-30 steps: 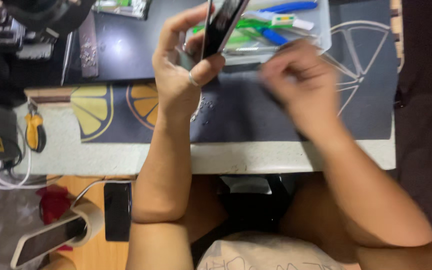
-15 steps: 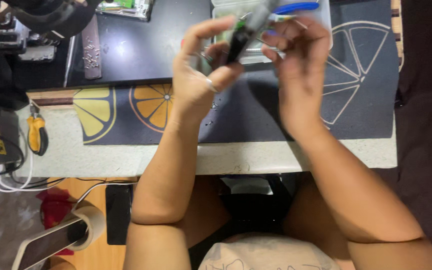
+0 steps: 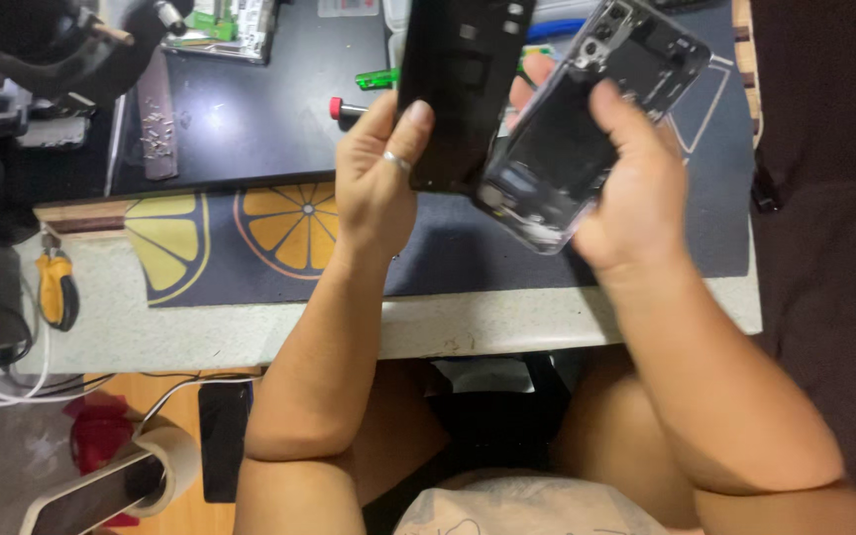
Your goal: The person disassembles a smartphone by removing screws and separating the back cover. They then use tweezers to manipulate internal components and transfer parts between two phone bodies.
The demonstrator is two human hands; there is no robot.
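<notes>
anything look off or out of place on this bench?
Mainly the phone: it is in two pieces, a black panel in the left hand and an open phone frame with bare internals in the right hand. Small loose screws lie scattered on the black mat. Nothing spilled.

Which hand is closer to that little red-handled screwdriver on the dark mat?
The left hand: the screwdriver lies just beyond its thumb, to the left. The right hand is farther off, across both phone parts.
</notes>
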